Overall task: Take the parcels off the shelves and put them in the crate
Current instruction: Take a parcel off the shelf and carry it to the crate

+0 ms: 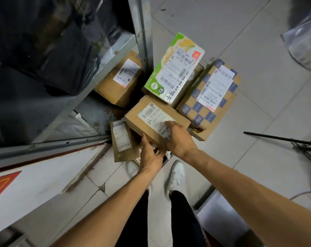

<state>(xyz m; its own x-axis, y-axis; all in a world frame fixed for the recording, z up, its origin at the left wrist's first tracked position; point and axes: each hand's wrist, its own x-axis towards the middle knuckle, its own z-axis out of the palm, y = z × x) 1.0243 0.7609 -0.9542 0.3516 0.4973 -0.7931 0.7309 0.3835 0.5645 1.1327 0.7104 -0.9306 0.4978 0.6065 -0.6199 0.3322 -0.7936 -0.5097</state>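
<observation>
A brown cardboard parcel (151, 120) with a white label lies tilted on a pile of parcels on the floor. My left hand (150, 154) holds its near left edge, thumb up along the side. My right hand (179, 138) lies on its top near corner, fingers over the label. Behind it lean a green and white box (174, 68) and a blue-checked carton (210, 97). A thin brown parcel (123, 139) lies to the left, and another brown box (119, 81) sits under the shelf. No crate is visible.
A metal shelf unit (115, 50) holding dark plastic bags (44, 41) fills the upper left, its post (142, 32) beside the pile. A white board (35, 179) leans at the left. Black rods (284, 139) and cables lie on the tiled floor at the right. My white shoes (176, 177) stand below the pile.
</observation>
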